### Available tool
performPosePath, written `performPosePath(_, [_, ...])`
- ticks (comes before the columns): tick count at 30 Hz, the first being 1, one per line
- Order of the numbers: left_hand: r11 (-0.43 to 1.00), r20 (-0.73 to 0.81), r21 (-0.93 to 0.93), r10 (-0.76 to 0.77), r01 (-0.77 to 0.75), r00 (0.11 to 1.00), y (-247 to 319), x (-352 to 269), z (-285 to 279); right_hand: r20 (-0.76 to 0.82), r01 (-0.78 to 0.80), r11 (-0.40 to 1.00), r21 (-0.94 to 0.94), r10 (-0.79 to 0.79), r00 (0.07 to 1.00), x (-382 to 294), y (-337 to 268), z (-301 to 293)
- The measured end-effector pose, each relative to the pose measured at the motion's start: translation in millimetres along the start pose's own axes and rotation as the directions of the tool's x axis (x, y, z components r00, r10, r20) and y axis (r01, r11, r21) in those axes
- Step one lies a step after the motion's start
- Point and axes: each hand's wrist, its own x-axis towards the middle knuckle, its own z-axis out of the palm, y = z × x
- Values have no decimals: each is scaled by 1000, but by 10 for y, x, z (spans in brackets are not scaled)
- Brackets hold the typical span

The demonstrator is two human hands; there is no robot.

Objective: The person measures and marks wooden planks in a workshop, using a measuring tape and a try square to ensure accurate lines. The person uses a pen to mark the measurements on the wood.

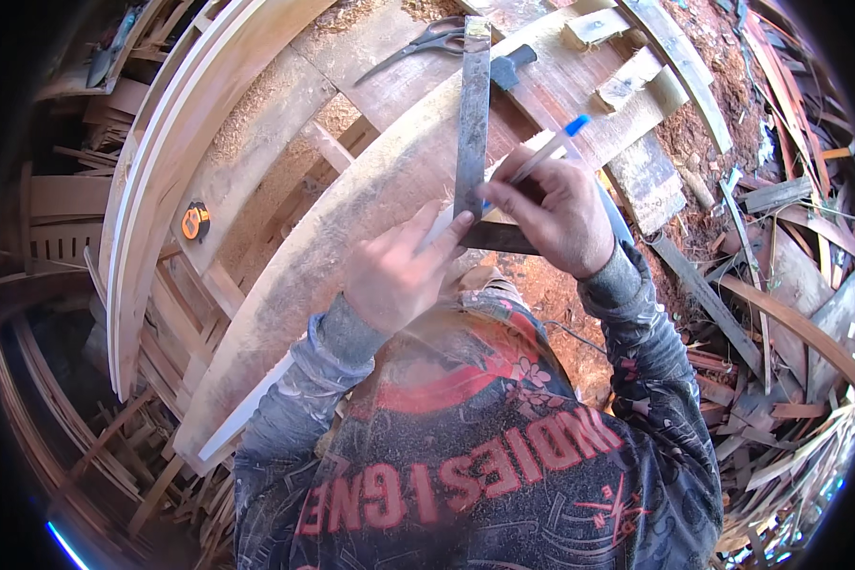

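A dark metal carpenter's square lies across a long curved wooden board, its one arm pointing away from me and its other arm to the right. My left hand presses at the square's corner with its fingertips, over the board's near edge. In my right hand is a pen with a blue cap at its upper end; the lower end is beside the square's corner, partly hidden by the fingers. Beyond the square lie black-handled scissors and a hammer's dark head.
An orange tape measure rests on the boards at the left, near stacked curved wooden strips. Small wood blocks sit at the upper right. Sawdust covers the planks, and scrap wood is heaped on the right.
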Motion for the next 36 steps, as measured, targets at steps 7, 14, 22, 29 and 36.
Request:
performPosePath(7, [1000, -36, 6, 27, -27, 999, 15, 9, -6, -72, -169, 959, 227, 190, 979, 85, 109, 27])
performPosePath(14, [993, 51, -81, -87, 91, 995, 91, -31, -113, -42, 60, 955, -292, -75, 996, -459, -134, -105])
performPosePath(22, [917, -159, -215, -372, 336, 915, 300, -798, -555, -26, 260, 956, -137, -266, 964, -768, -438, 240])
performPosePath(29, [134, -38, -954, -941, 267, 337, 672, -1775, -949, 106, 633, 762, 138, -647, 755, -493, -1278, 1770])
performPosePath(36, [229, -219, -973, -957, -29, -191, 299, -3757, -1647, 299, 348, 880, 323, -444, 845, -562, -1974, 2794])
